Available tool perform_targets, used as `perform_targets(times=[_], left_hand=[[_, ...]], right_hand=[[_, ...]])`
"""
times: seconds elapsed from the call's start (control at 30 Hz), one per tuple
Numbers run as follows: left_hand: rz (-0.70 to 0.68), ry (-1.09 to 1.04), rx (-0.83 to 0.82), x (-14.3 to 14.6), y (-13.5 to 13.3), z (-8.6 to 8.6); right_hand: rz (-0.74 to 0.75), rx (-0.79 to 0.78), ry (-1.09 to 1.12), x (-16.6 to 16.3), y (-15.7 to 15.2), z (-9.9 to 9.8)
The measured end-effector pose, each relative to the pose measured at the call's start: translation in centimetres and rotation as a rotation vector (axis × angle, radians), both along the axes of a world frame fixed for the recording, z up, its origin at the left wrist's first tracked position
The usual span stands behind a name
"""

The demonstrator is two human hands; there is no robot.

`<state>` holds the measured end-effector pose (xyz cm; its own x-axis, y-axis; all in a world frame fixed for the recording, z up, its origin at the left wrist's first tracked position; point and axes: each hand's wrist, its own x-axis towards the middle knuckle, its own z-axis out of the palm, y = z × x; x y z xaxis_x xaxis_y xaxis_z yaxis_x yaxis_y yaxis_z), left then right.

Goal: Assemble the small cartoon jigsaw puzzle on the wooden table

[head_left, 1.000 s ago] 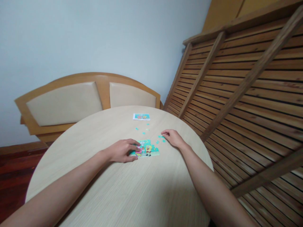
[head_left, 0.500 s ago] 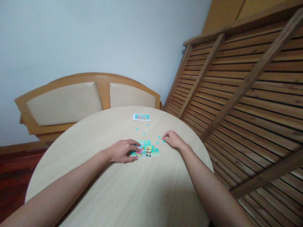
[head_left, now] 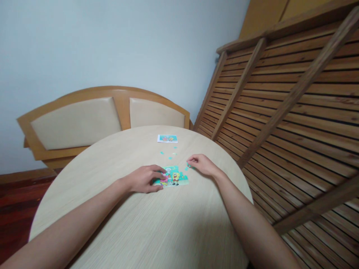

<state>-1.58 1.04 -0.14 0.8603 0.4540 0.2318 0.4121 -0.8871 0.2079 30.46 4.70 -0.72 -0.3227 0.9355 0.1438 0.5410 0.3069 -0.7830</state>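
Note:
A partly assembled jigsaw puzzle (head_left: 176, 178) with cartoon figures on a teal background lies flat on the round table. My left hand (head_left: 148, 178) rests over its left side, fingers spread and pressing lightly on the pieces. Just beyond the puzzle's upper right corner, my right hand (head_left: 200, 163) has thumb and fingertips pinched on a small teal puzzle piece (head_left: 188, 164). Close beside those fingertips lies a loose piece (head_left: 186, 169). Farther back, several teal pieces (head_left: 170, 158) are scattered on the tabletop.
A small printed picture sheet (head_left: 167, 138) with a similar scene lies near the far edge of the pale round table (head_left: 134, 228). Behind stands a wooden headboard (head_left: 122, 108) with cream panels. A slatted wooden frame (head_left: 280, 112) leans along the right.
My right hand has shifted left, its fingertips now at a teal piece close to the puzzle. My left hand stays in place on the puzzle.

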Motion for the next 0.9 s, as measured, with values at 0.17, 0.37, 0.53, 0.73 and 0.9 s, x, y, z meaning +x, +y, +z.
perform_targets(times=[0.17,0.37,0.53,0.73,0.9], left_hand=[[0.005,-0.004,0.003,0.1,0.0,0.0],[0.012,0.008,0.009,0.1,-0.1,0.2],[0.003,0.0,0.006,0.1,-0.2,0.2],[0.006,0.004,0.005,0.1,-0.2,0.3],[0.008,0.008,-0.004,0.0,-0.2,0.2]], right_hand=[[0.071,-0.106,0.008,-1.1,-0.6,0.2],[0.133,-0.114,0.033,-2.2,-0.7,-0.2],[0.088,-0.075,0.02,-1.8,-0.5,-0.4],[0.062,-0.03,-0.032,-1.2,-0.2,-0.6],[-0.02,0.057,-0.131,-1.3,0.0,-1.0]])
